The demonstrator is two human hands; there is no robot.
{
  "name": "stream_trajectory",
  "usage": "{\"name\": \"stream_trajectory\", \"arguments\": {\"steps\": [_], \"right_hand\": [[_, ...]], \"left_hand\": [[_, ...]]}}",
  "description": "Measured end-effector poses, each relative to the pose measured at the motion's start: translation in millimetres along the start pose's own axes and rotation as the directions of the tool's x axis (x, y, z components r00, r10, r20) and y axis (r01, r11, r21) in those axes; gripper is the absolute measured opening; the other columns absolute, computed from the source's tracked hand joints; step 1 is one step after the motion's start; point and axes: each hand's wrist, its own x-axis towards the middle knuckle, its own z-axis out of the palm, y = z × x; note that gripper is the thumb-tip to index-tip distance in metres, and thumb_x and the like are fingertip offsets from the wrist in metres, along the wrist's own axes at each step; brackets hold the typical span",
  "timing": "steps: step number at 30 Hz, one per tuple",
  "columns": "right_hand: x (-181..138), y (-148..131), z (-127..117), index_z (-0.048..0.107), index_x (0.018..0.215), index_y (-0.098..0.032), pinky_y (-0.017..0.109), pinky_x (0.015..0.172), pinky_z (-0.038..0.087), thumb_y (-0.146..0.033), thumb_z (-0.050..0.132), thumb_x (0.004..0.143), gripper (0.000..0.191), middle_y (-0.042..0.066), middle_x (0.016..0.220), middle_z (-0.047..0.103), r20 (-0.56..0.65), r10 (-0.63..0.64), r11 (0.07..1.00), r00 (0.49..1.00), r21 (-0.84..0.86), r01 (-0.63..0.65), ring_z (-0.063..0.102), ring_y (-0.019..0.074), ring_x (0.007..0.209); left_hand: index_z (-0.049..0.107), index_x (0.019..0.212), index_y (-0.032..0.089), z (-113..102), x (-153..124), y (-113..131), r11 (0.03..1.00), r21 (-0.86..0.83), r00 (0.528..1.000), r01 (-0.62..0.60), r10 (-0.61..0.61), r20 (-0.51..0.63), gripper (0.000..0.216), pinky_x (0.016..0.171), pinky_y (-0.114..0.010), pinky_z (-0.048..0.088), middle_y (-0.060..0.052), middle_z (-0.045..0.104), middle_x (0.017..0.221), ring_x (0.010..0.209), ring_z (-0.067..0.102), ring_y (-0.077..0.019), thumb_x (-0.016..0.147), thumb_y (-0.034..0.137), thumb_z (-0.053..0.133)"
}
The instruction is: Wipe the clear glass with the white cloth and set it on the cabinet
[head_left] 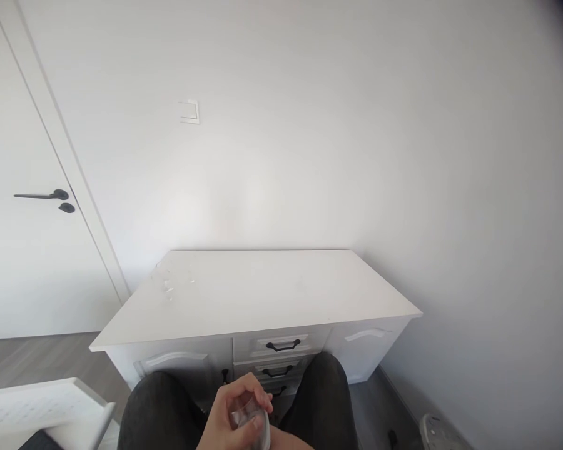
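Note:
My left hand (234, 409) is low in the middle of the view, above my lap. Its fingers and thumb curl round a clear plastic object with a rounded pale rim (265, 431), perhaps a small container; its exact kind does not show. Beside it, only part of my right hand and wrist (288, 440) enters from the bottom edge. The right fingers are mostly hidden behind the left hand and the clear object, so their grip cannot be made out. Several small transparent pieces (169, 289) lie at the left end of the white cabinet top (263, 294).
My knees (326, 394) press close to the cabinet front, near dark drawer handles (284, 345). A white panel (42, 406) stands at lower left. At left is a door with a dark lever handle (42, 195). A pale rounded device (438, 432) sits on the floor at lower right.

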Motion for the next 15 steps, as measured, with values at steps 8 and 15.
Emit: {"name": "stream_trajectory", "arguments": {"steps": [8, 15], "right_hand": [[2, -11, -22, 0.076, 0.095, -0.019, 0.039, 0.086, 0.055, -0.053, 0.085, 0.076, 0.040, 0.007, 0.094, 0.078, -0.270, 0.081, 0.833, 0.959, 0.547, 0.084, 0.072, 0.0275, 0.091], [6, -24, 24, 0.074, 0.089, -0.020, 0.030, 0.054, 0.051, -0.061, 0.078, 0.073, 0.044, 0.007, 0.087, 0.075, -0.080, 0.242, 0.661, 0.967, 0.743, -0.104, 0.068, 0.0224, 0.071]], "left_hand": [[0.073, 0.093, 0.024, -18, -15, 16, 0.959, 0.203, 0.863, -0.197, 0.268, -0.429, 0.011, 0.098, -0.041, 0.061, -0.006, 0.072, 0.093, 0.097, 0.074, -0.0265, 0.089, 0.034, 0.074], [0.070, 0.106, 0.025, -21, -16, 23, 0.676, 0.522, 0.710, -0.520, 0.682, -0.176, 0.032, 0.086, -0.047, 0.067, -0.007, 0.077, 0.093, 0.092, 0.076, -0.0280, 0.080, 0.006, 0.071]]}}
